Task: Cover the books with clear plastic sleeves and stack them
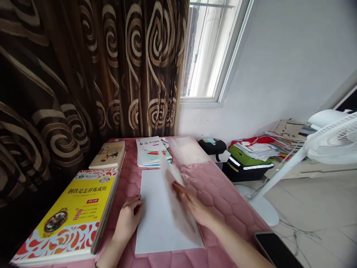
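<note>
white paper (pixel 152 219) lies on the pink cloth (pixel 223 190), left hand (pixel 129 213) at its left edge, right hand (pixel 193 206) against a raised sheet (pixel 177 216): probably sheet-turning. whether fingers clamp, i cannot tell. next move needs gentle guiding.

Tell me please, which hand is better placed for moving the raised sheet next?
Probably the right hand: it is at the raised sheet. The left hand is at the left edge of the paper, farther away.
</note>
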The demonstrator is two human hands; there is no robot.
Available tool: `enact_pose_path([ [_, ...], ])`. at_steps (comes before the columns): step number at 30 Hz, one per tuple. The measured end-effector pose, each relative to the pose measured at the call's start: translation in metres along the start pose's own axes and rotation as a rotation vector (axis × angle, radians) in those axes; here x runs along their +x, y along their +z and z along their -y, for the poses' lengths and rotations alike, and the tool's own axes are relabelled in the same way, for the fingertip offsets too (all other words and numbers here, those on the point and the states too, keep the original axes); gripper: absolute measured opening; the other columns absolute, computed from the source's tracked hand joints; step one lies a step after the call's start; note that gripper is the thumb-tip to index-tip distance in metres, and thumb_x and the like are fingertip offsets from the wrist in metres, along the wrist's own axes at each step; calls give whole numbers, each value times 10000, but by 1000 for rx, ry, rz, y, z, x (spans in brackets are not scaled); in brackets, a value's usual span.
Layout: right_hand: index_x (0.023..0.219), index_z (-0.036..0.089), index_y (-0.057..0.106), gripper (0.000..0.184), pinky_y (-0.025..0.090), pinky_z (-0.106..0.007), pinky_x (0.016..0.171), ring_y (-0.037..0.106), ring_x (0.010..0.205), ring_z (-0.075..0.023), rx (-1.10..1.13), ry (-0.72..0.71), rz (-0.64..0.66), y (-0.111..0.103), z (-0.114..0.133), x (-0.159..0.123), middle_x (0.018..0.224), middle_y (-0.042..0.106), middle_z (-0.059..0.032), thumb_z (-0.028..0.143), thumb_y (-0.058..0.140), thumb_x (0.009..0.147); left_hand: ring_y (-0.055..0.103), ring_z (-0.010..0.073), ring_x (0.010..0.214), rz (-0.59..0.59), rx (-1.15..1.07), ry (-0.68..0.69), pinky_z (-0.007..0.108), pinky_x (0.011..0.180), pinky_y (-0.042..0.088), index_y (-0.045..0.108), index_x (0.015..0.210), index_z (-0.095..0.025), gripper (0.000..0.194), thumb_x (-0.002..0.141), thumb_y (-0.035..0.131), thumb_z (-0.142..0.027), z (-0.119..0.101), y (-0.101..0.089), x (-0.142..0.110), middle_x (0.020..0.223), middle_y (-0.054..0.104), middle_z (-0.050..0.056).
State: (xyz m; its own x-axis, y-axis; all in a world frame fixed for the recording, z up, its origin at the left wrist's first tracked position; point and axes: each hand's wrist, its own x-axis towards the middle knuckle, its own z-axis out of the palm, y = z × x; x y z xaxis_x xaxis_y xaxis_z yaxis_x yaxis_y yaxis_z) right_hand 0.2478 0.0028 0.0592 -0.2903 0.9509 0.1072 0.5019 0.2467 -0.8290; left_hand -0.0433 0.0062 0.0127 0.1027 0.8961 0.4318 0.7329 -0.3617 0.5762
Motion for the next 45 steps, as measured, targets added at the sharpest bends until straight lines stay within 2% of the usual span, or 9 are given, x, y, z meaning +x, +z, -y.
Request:
enact_pose_path([
  [3, 1515, 247, 281, 600, 152, -501, 1200, 126, 1480, -238, -339, -61, 157, 27, 5, 2, 1605, 167, -54, 541, 253, 993, 690, 225, 1009, 36, -2, -54, 389, 924, 550, 760, 901, -239, 274, 771, 524, -187, -1, -4, 0, 1048, 751, 63],
  [7, 1520, 220, 257, 636, 105, -581, 1186, 84, 1480, -294, -595, -169, 235, 49, 3, 1, 1597, 136, -93, 537, 351, 977, 696, 224, 939, 3, 9, -109, 394, 895, 552, 758, 874, -235, 314, 789, 461, -178, -2, -9, -1, 950, 765, 49],
  [17, 1534, 159, 180, 654, 78, -523, 1211, 46, 1488, -241, -577, -316, 350, 69, 10, 6, 1604, 107, -72, 531, 247, 999, 690, 234, 886, -26, -26, -118, 381, 864, 549, 742, 917, -200, 235, 765, 563, -218, -13, -6, -3, 931, 750, 73],
  [22, 1507, 111, 279, 579, 94, -446, 1220, 124, 1480, -204, -604, -416, 356, 89, 17, 66, 1586, 215, -97, 419, 251, 1016, 682, 229, 851, -3, 18, -85, 371, 835, 549, 753, 798, -198, 198, 747, 564, -168, -13, -4, -4, 878, 738, 82],
  [27, 1496, 54, 275, 579, 87, -451, 1213, 126, 1479, -223, -692, -272, 344, 93, 21, 149, 1586, 188, -120, 376, 243, 1017, 677, 222, 868, 54, 15, -105, 371, 841, 549, 762, 771, -220, 211, 747, 565, -146, -17, -9, -4, 909, 730, 76],
  [30, 1499, 49, 262, 591, 67, -465, 1211, 104, 1482, -230, -715, -218, 310, 97, 22, 170, 1588, 182, -123, 384, 242, 1013, 676, 221, 880, 77, -9, -124, 377, 846, 548, 762, 780, -223, 215, 754, 563, -143, -18, -10, -3, 927, 727, 75],
  [34, 1504, 59, 254, 603, 81, -478, 1209, 87, 1483, -236, -698, -252, 290, 107, 23, 148, 1587, 168, -129, 402, 253, 1009, 680, 206, 857, 63, -45, -114, 359, 831, 551, 754, 790, -223, 270, 779, 507, -113, -15, -11, -1, 906, 729, 70],
  [40, 1492, 27, 277, 621, 116, -472, 1217, 101, 1478, -262, -597, -352, 296, 115, 40, 53, 1572, 190, -168, 396, 312, 995, 684, 196, 806, -19, -47, -154, 342, 781, 558, 688, 778, -192, 271, 791, 437, -90, -6, -9, 0, 842, 718, 73],
  [45, 1448, 37, 385, 598, 171, -494, 1209, 152, 1466, -283, -576, -376, 220, 132, 55, -10, 1539, 287, -185, 388, 416, 965, 685, 226, 878, -78, -66, -147, 397, 843, 556, 693, 907, -188, 257, 865, 449, -256, -5, -6, 0, 912, 713, 90],
])
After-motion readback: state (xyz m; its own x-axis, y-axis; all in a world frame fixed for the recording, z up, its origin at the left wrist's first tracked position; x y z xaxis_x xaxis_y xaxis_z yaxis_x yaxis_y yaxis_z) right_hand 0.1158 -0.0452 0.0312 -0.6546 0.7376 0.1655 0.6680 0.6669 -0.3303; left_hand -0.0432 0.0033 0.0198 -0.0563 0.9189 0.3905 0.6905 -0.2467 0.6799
